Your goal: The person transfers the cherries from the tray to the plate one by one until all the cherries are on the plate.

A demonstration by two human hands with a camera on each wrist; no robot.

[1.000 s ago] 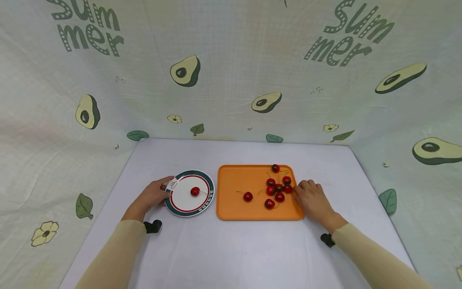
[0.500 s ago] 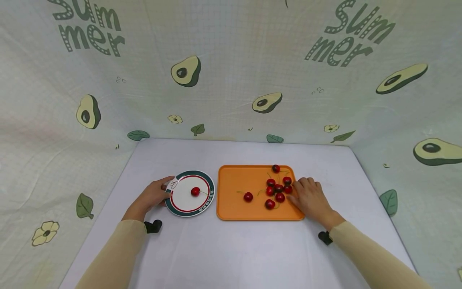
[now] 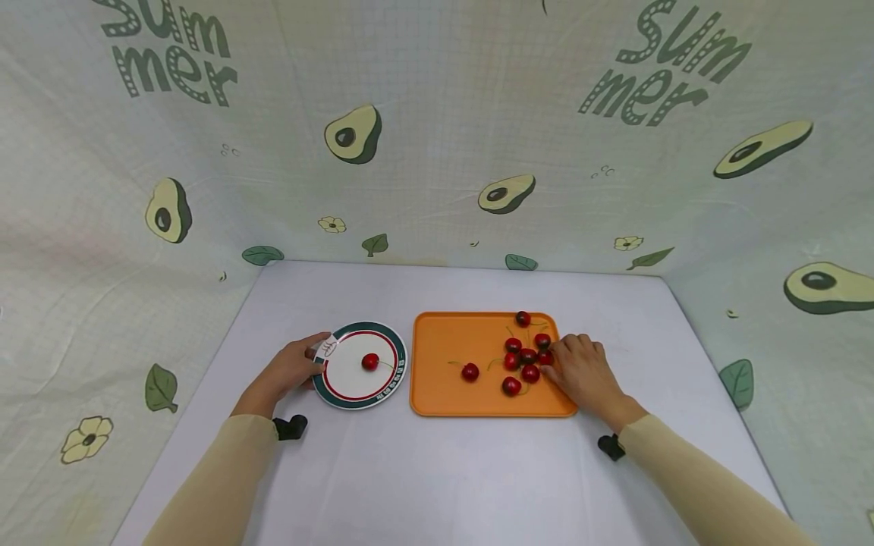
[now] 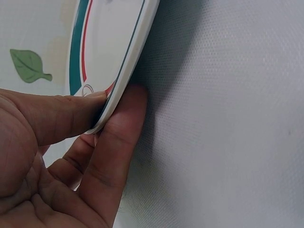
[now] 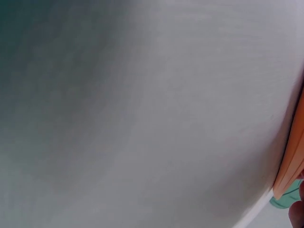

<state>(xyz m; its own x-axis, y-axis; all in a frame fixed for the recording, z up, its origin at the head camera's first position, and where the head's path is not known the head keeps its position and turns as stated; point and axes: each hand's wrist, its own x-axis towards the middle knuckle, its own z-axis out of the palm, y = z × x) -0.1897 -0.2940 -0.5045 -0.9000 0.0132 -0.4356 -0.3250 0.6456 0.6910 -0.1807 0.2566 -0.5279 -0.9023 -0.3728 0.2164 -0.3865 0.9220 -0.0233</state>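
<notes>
My left hand [image 3: 289, 368] holds the left rim of a white plate [image 3: 344, 362] with a green and red border. In the left wrist view, the thumb [image 4: 71, 114] lies on top of the rim and a finger is beneath it. One red cherry [image 3: 370, 362] with a stem lies on the plate. My right hand [image 3: 587, 371] reaches over the right rim of an orange tray [image 3: 437, 341]. Its thumb and fingertips are at the rightmost cherry [image 3: 545, 358] of a cluster; whether they grip it cannot be told. The right wrist view shows only fingertips at its edge.
Several cherries [image 3: 529, 373] lie bunched in the tray's right half, one cherry [image 3: 523, 318] at its far rim. A lone cherry [image 3: 470, 371] sits left of the bunch. A white cloth covers the table [image 3: 437, 485]; a printed curtain [image 3: 423, 114] surrounds its back and sides.
My right hand has moved slightly left and inward over the tray's rim, its thumb and fingers coming closer around the rightmost cherry. The left hand and plate have stayed put.
</notes>
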